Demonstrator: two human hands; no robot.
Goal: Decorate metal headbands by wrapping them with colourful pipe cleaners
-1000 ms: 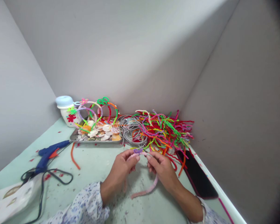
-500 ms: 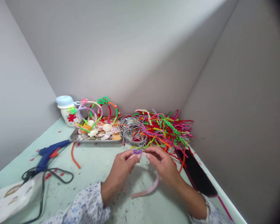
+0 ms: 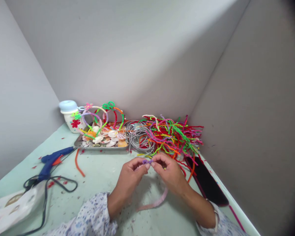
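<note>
A headband wrapped in pale pink pipe cleaner (image 3: pixel 159 199) curves below my hands, its lower end hanging over the table. On top of it sits a small looped purple pipe cleaner (image 3: pixel 147 161), between my fingertips. My left hand (image 3: pixel 128 177) is closed, thumb and fingers pinching the band beside the purple loops. My right hand (image 3: pixel 173 175) is also closed, its thumb and forefinger gripping the purple piece from the right. My fingers hide part of the band's top.
At the back, a metal tray (image 3: pixel 103 148) holds shell-like discs, with decorated headbands (image 3: pixel 115 114) above it. Wire hoops (image 3: pixel 140 139) lie beside a pipe cleaner heap (image 3: pixel 177 136). A blue glue gun (image 3: pixel 48 162) with its cord is left, a white lidded jar (image 3: pixel 68 116) behind, a dark phone-like slab (image 3: pixel 208 182) right.
The purple loops have turned and shifted slightly right between my fingertips. My right fingertips have moved slightly left, closer to my left thumb. The headband's lower end has swung a little left.
</note>
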